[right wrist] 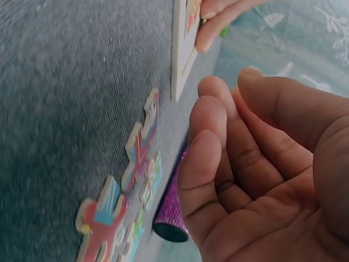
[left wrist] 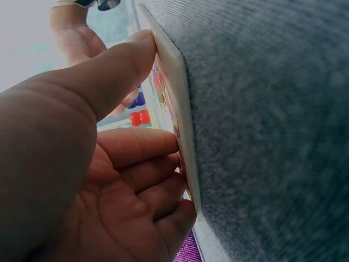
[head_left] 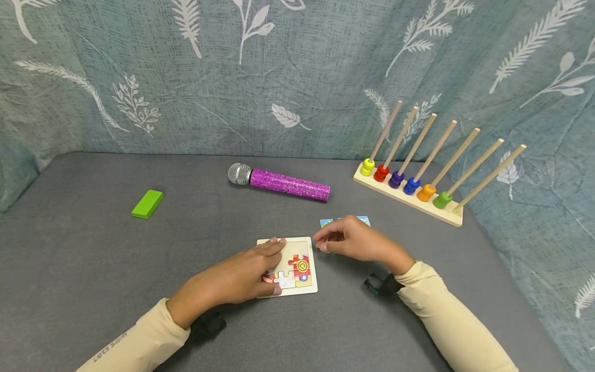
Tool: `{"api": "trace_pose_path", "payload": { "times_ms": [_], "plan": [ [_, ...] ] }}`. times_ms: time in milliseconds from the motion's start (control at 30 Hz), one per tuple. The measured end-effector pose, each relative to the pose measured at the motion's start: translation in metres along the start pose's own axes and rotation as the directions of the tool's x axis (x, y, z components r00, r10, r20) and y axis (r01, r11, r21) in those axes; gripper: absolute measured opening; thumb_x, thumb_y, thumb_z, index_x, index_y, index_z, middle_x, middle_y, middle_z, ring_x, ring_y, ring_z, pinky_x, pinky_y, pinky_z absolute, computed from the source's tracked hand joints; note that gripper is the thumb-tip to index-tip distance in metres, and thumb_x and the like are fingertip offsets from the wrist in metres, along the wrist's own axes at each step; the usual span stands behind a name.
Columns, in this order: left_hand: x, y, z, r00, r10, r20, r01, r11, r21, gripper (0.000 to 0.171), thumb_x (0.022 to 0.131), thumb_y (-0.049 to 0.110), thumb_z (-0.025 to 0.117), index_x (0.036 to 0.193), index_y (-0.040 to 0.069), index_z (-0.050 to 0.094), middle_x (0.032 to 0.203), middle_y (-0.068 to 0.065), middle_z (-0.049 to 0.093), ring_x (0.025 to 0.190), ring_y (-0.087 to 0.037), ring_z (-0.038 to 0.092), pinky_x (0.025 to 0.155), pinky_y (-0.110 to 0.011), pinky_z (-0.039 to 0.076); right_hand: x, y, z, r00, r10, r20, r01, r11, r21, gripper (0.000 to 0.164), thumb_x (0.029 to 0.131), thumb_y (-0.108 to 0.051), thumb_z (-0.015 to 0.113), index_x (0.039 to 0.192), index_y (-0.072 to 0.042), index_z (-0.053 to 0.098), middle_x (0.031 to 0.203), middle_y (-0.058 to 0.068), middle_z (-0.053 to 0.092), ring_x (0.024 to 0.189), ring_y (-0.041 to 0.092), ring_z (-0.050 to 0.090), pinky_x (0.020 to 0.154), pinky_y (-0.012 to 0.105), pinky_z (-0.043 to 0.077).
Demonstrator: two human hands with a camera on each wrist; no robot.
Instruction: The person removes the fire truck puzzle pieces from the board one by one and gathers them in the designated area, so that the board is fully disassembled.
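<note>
A small wooden jigsaw board (head_left: 313, 271) lies on the table, partly covered by my left hand (head_left: 241, 274). Several colourful pieces (head_left: 302, 264) sit in its lower part; one bears a yellow and red spiral. My left fingertips and thumb rest on the board, spread apart, as the left wrist view also shows. Just off the board's right edge hovers my right hand (head_left: 355, 240), fingers loosely bent, nothing visible between thumb and fingers in the right wrist view. Loose jigsaw pieces (right wrist: 142, 144) lie on the table beside it, mostly hidden behind that hand in the head view.
A purple glittery microphone (head_left: 288, 185) lies behind the board. At the back right stands a wooden rack (head_left: 409, 199) with tall pegs and coloured rings. A green block (head_left: 147, 204) is on the left. A patterned curtain (head_left: 209, 93) hangs behind the grey table.
</note>
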State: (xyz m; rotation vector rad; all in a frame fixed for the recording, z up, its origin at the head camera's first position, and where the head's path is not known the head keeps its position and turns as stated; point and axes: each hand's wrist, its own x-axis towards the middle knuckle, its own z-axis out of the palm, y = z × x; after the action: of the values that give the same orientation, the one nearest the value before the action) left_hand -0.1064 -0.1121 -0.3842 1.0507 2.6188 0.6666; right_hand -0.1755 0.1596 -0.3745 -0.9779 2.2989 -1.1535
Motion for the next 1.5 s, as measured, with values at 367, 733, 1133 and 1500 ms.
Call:
{"api": "trace_pose_path", "payload": {
  "times_ms": [367, 733, 1133, 1500],
  "plan": [
    [0.0, 0.001, 0.0, 1.0, 0.0, -0.004, 0.0, 1.0, -0.002, 0.066, 0.088, 0.023, 0.073, 0.137, -0.011, 0.047, 0.151, -0.022, 0.034, 0.141, -0.037, 0.028, 0.112, -0.05, 0.026, 0.008, -0.007, 0.013, 0.998, -0.049, 0.028, 0.051, 0.997, -0.05, 0.022, 0.089, -0.004, 0.068, 0.11, -0.002, 0.071, 0.096, 0.002, 0.069, 0.082, 0.009, 0.059, 0.072, 0.027, 0.053],
    [0.001, 0.0, 0.001, 1.0, 0.01, -0.015, -0.01, 1.0, -0.001, 0.063, 0.087, 0.022, 0.073, 0.136, -0.011, 0.048, 0.15, -0.023, 0.035, 0.14, -0.038, 0.029, 0.111, -0.05, 0.027, 0.015, -0.01, 0.023, 0.997, -0.055, 0.053, 0.058, 0.997, -0.051, 0.022, 0.087, -0.005, 0.07, 0.109, -0.004, 0.072, 0.094, 0.0, 0.069, 0.081, 0.009, 0.061, 0.071, 0.027, 0.053],
    [0.0, 0.0, 0.0, 1.0, 0.005, -0.01, -0.005, 1.0, 0.002, 0.064, 0.087, 0.023, 0.073, 0.136, -0.01, 0.048, 0.15, -0.023, 0.035, 0.14, -0.038, 0.029, 0.111, -0.051, 0.028, 0.019, -0.01, 0.03, 0.996, -0.069, 0.058, 0.075, 0.99, -0.118, 0.026, 0.083, -0.001, 0.072, 0.108, -0.005, 0.072, 0.093, -0.001, 0.065, 0.07, 0.006, 0.056, 0.063, 0.023, 0.05],
    [0.001, 0.0, 0.001, 1.0, 0.009, -0.015, -0.009, 1.0, 0.005, 0.067, 0.087, 0.024, 0.073, 0.138, -0.01, 0.046, 0.151, -0.023, 0.034, 0.14, -0.038, 0.029, 0.111, -0.05, 0.028, 0.022, -0.012, 0.034, 0.991, -0.093, 0.099, 0.116, 0.956, -0.271, 0.026, 0.083, 0.0, 0.069, 0.108, -0.007, 0.072, 0.096, -0.003, 0.061, 0.081, 0.01, 0.054, 0.068, 0.022, 0.048]
  ]
}}
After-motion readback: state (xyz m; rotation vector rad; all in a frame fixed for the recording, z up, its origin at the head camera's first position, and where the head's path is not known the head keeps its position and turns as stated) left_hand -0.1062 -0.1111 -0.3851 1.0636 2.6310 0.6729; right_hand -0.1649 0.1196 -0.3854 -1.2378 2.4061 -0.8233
